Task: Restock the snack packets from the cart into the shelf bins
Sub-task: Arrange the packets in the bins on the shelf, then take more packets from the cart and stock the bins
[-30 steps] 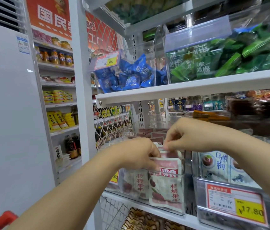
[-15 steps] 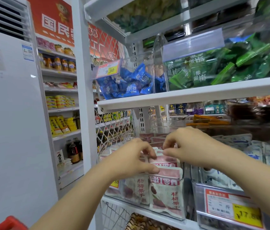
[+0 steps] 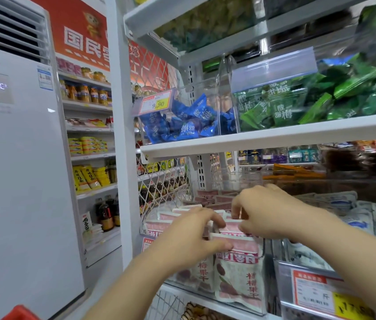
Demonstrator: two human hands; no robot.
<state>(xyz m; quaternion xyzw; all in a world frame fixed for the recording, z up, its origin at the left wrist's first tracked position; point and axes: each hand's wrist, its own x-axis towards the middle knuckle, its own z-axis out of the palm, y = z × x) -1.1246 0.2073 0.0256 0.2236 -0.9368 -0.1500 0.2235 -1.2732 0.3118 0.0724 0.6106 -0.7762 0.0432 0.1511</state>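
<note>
Pink-and-white snack packets (image 3: 240,280) stand upright in a clear shelf bin (image 3: 263,285) on the lower shelf. My left hand (image 3: 191,239) reaches into the bin from the left, its fingers over the packet tops and its thumb against the front packet's top edge. My right hand (image 3: 268,211) comes in from the right and pinches the top edges of the packets just behind. A red corner of the cart (image 3: 20,312) shows at the bottom left.
To the right sits a bin of white-and-blue packets (image 3: 362,218) with a price tag (image 3: 321,294) on its front. Blue packets (image 3: 182,125) and green packets (image 3: 321,100) fill bins on the upper shelf (image 3: 275,139). A white air-conditioner unit (image 3: 20,158) stands at left.
The view has risen and drawn closer. Both hands have stayed on the pink packets, with the left hand's fingers now spread further over the packet tops.
</note>
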